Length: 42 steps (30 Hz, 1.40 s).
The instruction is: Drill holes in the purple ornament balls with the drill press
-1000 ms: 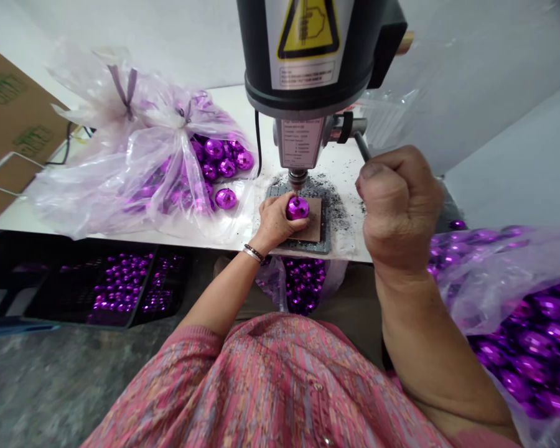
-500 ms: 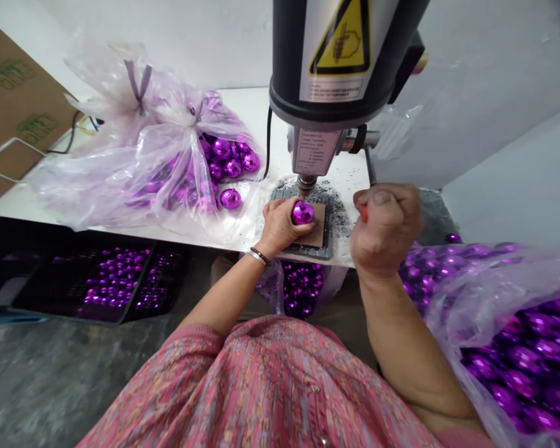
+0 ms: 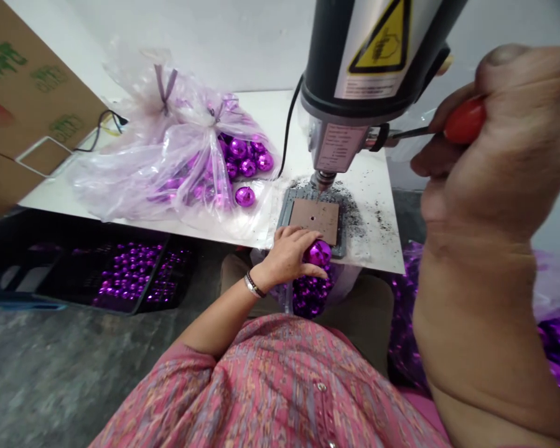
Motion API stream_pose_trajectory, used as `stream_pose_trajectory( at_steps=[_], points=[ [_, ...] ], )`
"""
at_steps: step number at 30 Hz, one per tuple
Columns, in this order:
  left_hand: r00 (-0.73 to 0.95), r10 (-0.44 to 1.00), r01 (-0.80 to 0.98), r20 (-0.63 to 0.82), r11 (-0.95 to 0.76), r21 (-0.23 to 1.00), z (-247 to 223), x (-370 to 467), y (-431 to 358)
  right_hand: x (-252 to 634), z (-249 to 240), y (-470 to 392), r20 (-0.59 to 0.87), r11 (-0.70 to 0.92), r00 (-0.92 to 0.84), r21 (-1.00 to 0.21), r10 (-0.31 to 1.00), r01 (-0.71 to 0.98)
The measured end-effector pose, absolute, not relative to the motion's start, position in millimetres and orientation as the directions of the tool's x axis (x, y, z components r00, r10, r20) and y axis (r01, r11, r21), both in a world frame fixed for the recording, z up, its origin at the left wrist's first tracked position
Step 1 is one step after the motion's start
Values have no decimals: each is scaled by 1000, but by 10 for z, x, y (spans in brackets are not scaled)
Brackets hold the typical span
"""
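Observation:
My left hand [image 3: 288,254] holds a shiny purple ball [image 3: 319,252] at the near edge of the white table [image 3: 382,242], just in front of the drill press's base plate. A brown pad with a small hole [image 3: 314,219] lies on that plate under the drill bit [image 3: 323,180]. My right hand [image 3: 499,137] is raised high at the right, closed around the red knob [image 3: 465,119] of the press's feed lever. The black drill press head [image 3: 378,56] with a yellow warning label hangs above the plate.
A clear plastic bag of purple balls [image 3: 186,168] lies on the table's left half. A bag of balls [image 3: 310,295] hangs below the table edge. A black crate of balls [image 3: 130,277] stands on the floor at left, a cardboard box [image 3: 23,106] behind it. Dark shavings surround the plate.
My right hand has swung the lever up and the drill bit has lifted. My left hand has pulled the purple ball off the pad toward the table's near edge.

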<state>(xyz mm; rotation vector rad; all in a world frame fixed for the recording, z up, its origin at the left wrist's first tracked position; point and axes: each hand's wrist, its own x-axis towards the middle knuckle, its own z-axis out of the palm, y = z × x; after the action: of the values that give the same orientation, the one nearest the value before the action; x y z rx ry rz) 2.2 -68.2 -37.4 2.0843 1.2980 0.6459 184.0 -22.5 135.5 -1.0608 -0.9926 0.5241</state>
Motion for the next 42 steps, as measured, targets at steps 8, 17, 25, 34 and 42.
stream_pose_trajectory(
  at_steps=[8,17,25,34,42],
  points=[
    [-255,942,578,217,-31,815,-299,-736,-1,1863,1213,-232,439,473,487,-879,756,58],
    [-321,947,599,15,191,778,-522,-1014,456,1890,1146,-291,512,528,417,-845,751,87],
    [-175,984,201,-27,62,978,-433,-835,212,1880,1130,-284,543,575,383,-817,748,37],
    [297,953,-32,-64,77,997,-284,-553,-4,1851,1128,-254,605,641,324,-767,727,-7],
    [296,955,389,-8,-113,914,-263,-274,135,1860,1151,-273,594,615,275,-788,756,14]
  ],
)
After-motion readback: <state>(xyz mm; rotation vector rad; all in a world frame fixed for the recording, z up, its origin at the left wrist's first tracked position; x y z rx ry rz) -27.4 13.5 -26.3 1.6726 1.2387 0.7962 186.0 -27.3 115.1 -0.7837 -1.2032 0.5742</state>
